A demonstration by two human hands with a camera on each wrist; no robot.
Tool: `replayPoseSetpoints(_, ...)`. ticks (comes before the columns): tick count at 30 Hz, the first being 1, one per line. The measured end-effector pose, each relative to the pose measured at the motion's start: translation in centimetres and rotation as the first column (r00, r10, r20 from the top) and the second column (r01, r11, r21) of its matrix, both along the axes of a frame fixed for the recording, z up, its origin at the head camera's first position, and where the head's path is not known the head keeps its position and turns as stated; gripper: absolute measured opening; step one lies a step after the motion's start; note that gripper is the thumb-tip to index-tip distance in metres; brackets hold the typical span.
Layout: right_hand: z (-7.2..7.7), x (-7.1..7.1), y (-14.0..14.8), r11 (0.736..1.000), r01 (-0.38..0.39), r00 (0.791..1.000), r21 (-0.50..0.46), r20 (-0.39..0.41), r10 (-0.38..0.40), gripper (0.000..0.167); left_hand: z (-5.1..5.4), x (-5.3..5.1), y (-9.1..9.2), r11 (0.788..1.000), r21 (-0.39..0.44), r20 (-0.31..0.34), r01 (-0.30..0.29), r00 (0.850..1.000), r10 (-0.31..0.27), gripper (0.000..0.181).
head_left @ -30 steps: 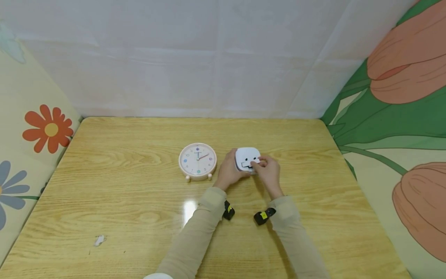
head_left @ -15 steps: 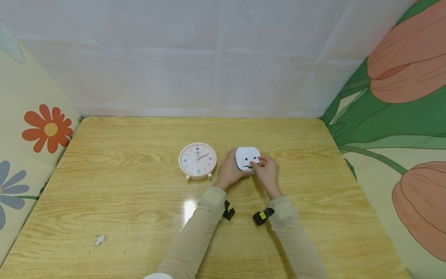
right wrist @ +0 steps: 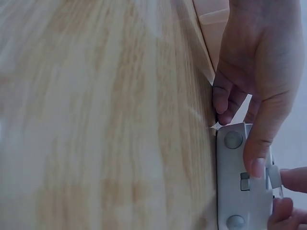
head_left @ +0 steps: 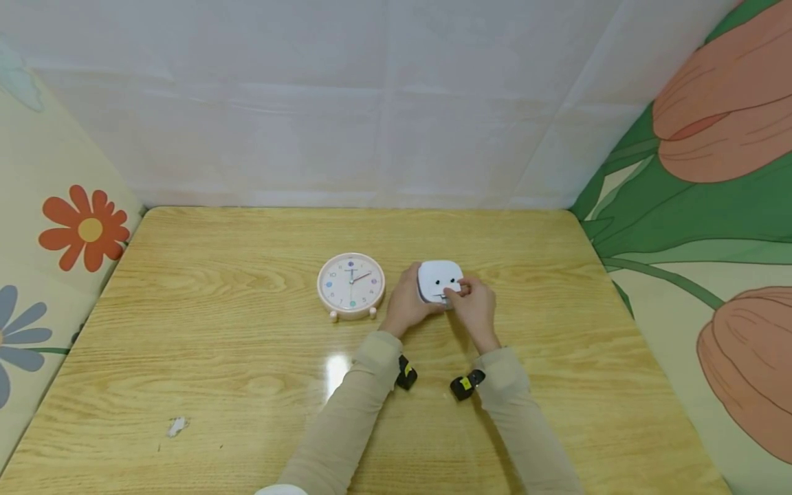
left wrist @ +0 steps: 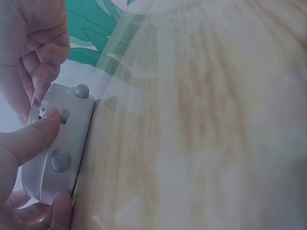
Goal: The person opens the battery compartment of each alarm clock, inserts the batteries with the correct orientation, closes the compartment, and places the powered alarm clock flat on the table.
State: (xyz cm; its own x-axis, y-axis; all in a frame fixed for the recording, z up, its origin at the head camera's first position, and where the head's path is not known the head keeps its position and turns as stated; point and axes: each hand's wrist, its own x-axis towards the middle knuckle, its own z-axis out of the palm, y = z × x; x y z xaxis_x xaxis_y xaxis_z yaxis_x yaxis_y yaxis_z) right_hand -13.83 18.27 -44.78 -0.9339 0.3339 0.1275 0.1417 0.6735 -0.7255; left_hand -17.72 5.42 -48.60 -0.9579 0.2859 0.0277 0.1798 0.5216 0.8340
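A white rounded-square clock (head_left: 439, 270) lies on the table, its back up and two black knobs showing; its front is hidden. My left hand (head_left: 405, 302) grips it from the left. In the left wrist view, that thumb presses the clock's side (left wrist: 67, 143) between two round grey feet. My right hand (head_left: 476, 306) is at the clock's right. In the right wrist view, its thumb and finger pinch a small white battery cover (right wrist: 274, 176) at the edge of the back, which stands out somewhat. A pink round alarm clock (head_left: 350, 285) is left of my left hand.
Everything stands on a wood-grain table (head_left: 247, 385) with a chipped patch (head_left: 177, 426) at the front left. A white cloth (head_left: 309, 124) hangs behind; flower-printed panels (head_left: 699, 240) flank both sides. A white rounded edge (head_left: 281, 489) shows at the bottom.
The dark outline around the battery cover has shrunk as the cover shifts slightly under my right fingers. My left hand and both clocks stay in place.
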Motion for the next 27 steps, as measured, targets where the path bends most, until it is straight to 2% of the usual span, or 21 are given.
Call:
replayPoseSetpoints(9, 0.56, 0.19, 0.02, 0.989, -0.065, 0.998, 0.136, 0.028, 0.062, 0.030, -0.09, 0.08, -0.04, 1.000, 0.000, 0.007, 0.000, 1.000, 0.000, 0.097)
replayPoseSetpoints(16, 0.58, -0.02, 0.21, 0.971, -0.108, 0.994, 0.214, 0.030, 0.104, 0.025, -0.02, 0.19, -0.04, 1.000, -0.002, 0.013, -0.003, 1.000, 0.003, 0.098)
replayPoseSetpoints(23, 0.85, 0.14, 0.32, 0.961, -0.136, 0.991, 0.243, 0.044, 0.129, 0.023, -0.05, 0.14, -0.04, 1.000, 0.009, 0.008, 0.002, 1.000, -0.002, 0.097)
replayPoseSetpoints(27, 0.93, 0.20, 0.33, 0.958, -0.148, 0.989, 0.244, 0.048, 0.141, 0.029, 0.05, 0.12, -0.08, 1.000, 0.010, 0.012, 0.004, 1.000, -0.004, 0.097)
